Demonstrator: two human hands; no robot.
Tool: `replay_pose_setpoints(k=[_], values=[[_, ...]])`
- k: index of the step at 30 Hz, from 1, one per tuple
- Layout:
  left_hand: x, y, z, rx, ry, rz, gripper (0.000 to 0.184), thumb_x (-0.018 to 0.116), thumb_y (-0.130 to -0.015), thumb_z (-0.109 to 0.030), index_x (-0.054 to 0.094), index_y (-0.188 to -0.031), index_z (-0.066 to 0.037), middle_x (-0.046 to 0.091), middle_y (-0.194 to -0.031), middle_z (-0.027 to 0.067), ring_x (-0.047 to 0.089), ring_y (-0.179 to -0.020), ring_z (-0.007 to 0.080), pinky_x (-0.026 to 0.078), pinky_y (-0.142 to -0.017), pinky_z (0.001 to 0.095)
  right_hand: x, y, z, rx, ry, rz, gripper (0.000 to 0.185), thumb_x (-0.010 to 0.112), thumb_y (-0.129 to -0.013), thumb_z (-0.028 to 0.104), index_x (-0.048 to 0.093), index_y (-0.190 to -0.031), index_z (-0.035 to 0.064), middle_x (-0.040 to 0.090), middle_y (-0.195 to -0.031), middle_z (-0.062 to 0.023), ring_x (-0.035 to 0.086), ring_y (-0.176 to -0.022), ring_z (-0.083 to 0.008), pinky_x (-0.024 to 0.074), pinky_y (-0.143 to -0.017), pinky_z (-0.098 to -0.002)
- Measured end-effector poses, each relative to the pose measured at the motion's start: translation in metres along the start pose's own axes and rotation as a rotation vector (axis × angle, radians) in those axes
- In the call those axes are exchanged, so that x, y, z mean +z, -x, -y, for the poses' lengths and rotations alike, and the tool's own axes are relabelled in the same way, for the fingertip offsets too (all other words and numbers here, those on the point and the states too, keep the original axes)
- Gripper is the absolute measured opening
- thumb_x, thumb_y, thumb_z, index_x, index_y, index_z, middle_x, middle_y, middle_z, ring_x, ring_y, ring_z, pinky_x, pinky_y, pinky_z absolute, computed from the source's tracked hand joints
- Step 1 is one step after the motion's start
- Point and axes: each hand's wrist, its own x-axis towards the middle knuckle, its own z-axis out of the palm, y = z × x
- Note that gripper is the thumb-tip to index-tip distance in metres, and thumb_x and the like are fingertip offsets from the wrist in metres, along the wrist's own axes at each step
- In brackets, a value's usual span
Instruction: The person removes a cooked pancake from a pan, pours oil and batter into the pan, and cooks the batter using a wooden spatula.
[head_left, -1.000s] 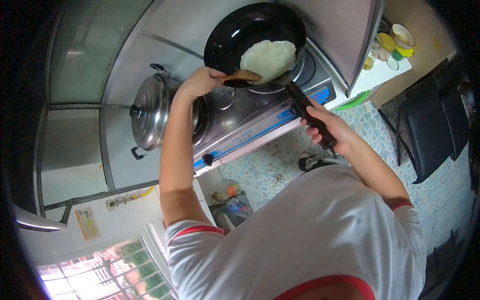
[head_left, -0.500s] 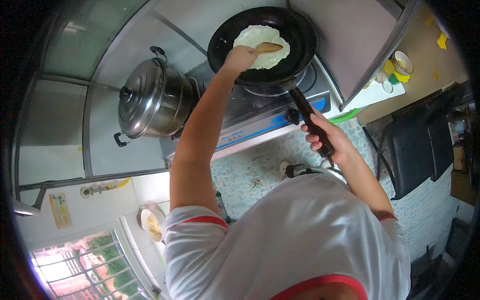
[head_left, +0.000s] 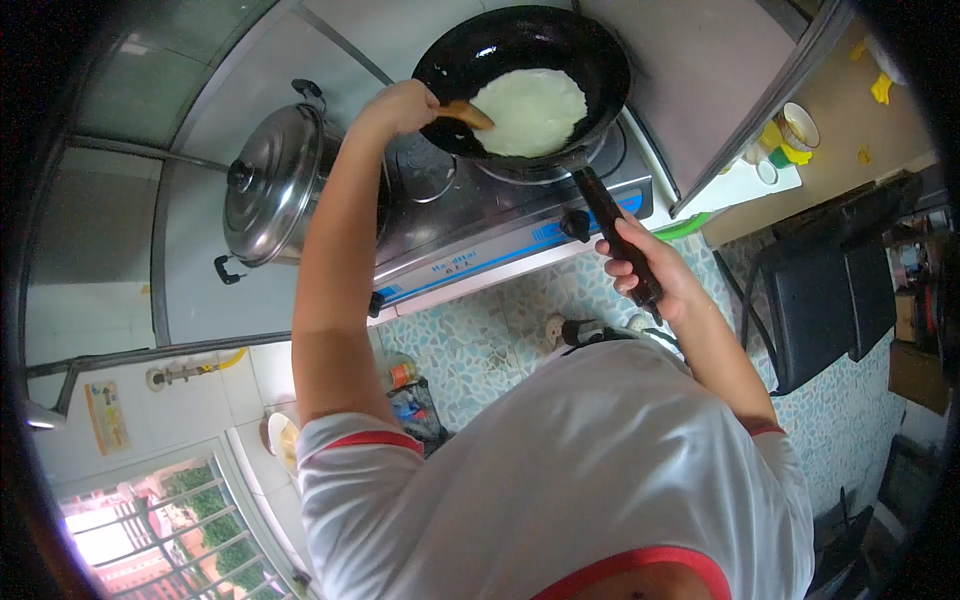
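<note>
A black wok (head_left: 445,75) sits over the right burner of the gas stove (head_left: 465,240). In it lies a pale, thin round pancake (head_left: 540,112), flat against the lower part of the wok. My left hand (head_left: 402,108) is closed around a wooden spatula (head_left: 466,114) at the wok's left rim. The blade of the spatula meets the pancake's left edge; whether it is under the edge I cannot tell. My right hand (head_left: 652,268) grips the wok's dark handle (head_left: 600,205), fingers wrapped round it.
A lidded steel pot (head_left: 272,190) stands left of the wok, partly behind my left arm. The bare left burner (head_left: 425,170) shows between them. At the right, a bowl (head_left: 798,127) rests by a white surface. A black chair (head_left: 815,310) stands on the tiled floor.
My left hand has moved left with the spatula, from over the pancake to its left edge. The pancake sits lower in the wok. My right hand keeps its grip on the handle.
</note>
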Motion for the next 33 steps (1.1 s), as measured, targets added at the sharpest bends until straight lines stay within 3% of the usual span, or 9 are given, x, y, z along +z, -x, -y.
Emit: replay_pose_setpoints(k=[4,6,8,12,17,19,25,28,33], values=[[0.013,-0.029,-0.025,-0.248,-0.106,-0.23,0.033,0.047,-0.08,-0.025,0.057,-0.108,-0.011,0.061,-0.095,0.0148,0.058,-0.088,0.0331,0.046,-0.076,0.0401,0.002,0.001,0.0,-0.02,0.027,-0.024,0.039,0.05,-0.087,0.024,0.034,-0.122,0.023,0.049,-0.082,-0.0043,0.04,-0.054,-0.0057,0.0314,-0.041,-0.0138],[0.019,-0.04,-0.048,-0.236,0.16,-0.302,0.028,0.049,-0.075,-0.016,0.062,-0.095,-0.002,0.059,-0.099,0.0187,0.057,-0.093,0.0332,0.045,-0.079,0.0395,0.002,0.0,0.0,-0.02,0.035,-0.023,0.042,0.05,-0.086,0.023,0.033,-0.124,0.0236,0.049,-0.082,-0.0046,0.04,-0.055,-0.006,0.0318,-0.041,-0.014],[0.034,-0.063,-0.06,-0.218,0.269,-0.245,0.029,0.049,-0.076,-0.019,0.061,-0.096,-0.002,0.059,-0.099,0.0192,0.057,-0.093,0.0332,0.044,-0.08,0.0395,0.002,0.001,0.0,-0.017,0.038,-0.027,0.045,0.05,-0.086,0.023,0.031,-0.126,0.0239,0.049,-0.083,-0.0049,0.041,-0.056,-0.0065,0.0325,-0.041,-0.0144],[0.057,-0.071,-0.076,-0.037,0.267,-0.232,0.03,0.052,-0.077,-0.024,0.062,-0.098,-0.006,0.061,-0.096,0.0163,0.058,-0.088,0.0324,0.044,-0.08,0.0371,-0.001,0.001,0.0,-0.024,0.037,-0.019,0.045,0.05,-0.087,0.023,0.031,-0.127,0.0224,0.049,-0.083,-0.005,0.042,-0.057,-0.0075,0.0346,-0.042,-0.0155],[0.027,-0.023,-0.042,0.32,0.371,0.034,0.029,0.059,-0.074,-0.025,0.063,-0.096,-0.006,0.063,-0.084,0.0139,0.06,-0.076,0.0232,0.046,-0.071,0.0313,0.0,0.002,0.001,-0.018,0.05,-0.056,0.046,0.05,-0.087,0.024,0.03,-0.128,0.0206,0.05,-0.083,-0.0049,0.043,-0.058,-0.0077,0.0365,-0.044,-0.0162],[-0.009,0.009,-0.038,0.24,0.199,0.085,0.027,0.059,-0.074,-0.022,0.063,-0.098,-0.009,0.063,-0.082,0.0128,0.06,-0.072,0.0205,0.045,-0.068,0.0301,0.0,0.002,0.001,-0.012,0.063,-0.067,0.042,0.05,-0.087,0.025,0.034,-0.124,0.0191,0.051,-0.082,-0.003,0.044,-0.058,-0.0069,0.038,-0.045,-0.0169],[-0.002,-0.002,0.003,0.022,0.091,0.087,0.024,0.055,-0.076,-0.022,0.065,-0.095,-0.011,0.063,-0.086,0.0136,0.061,-0.077,0.0241,0.046,-0.071,0.0331,-0.001,0.0,0.001,-0.008,0.077,-0.074,0.035,0.05,-0.087,0.026,0.037,-0.119,0.0171,0.051,-0.08,-0.0009,0.044,-0.059,-0.0061,0.0386,-0.046,-0.0171],[0.009,-0.021,-0.003,-0.105,-0.093,-0.147,0.027,0.051,-0.076,-0.023,0.063,-0.097,-0.01,0.061,-0.094,0.0159,0.059,-0.087,0.0292,0.045,-0.075,0.0369,0.001,0.001,0.002,-0.009,0.092,-0.081,0.034,0.049,-0.087,0.026,0.038,-0.118,0.0168,0.051,-0.079,-0.0009,0.044,-0.058,-0.0061,0.0382,-0.046,-0.017],[0.038,-0.06,-0.037,-0.149,0.167,-0.324,0.028,0.049,-0.076,-0.024,0.063,-0.097,-0.011,0.059,-0.101,0.015,0.056,-0.092,0.032,0.044,-0.079,0.0389,-0.001,0.0,0.002,0.007,0.043,-0.065,0.04,0.052,-0.086,0.025,0.034,-0.122,0.0187,0.051,-0.083,-0.0047,0.044,-0.059,-0.0073,0.0366,-0.044,-0.0163]])
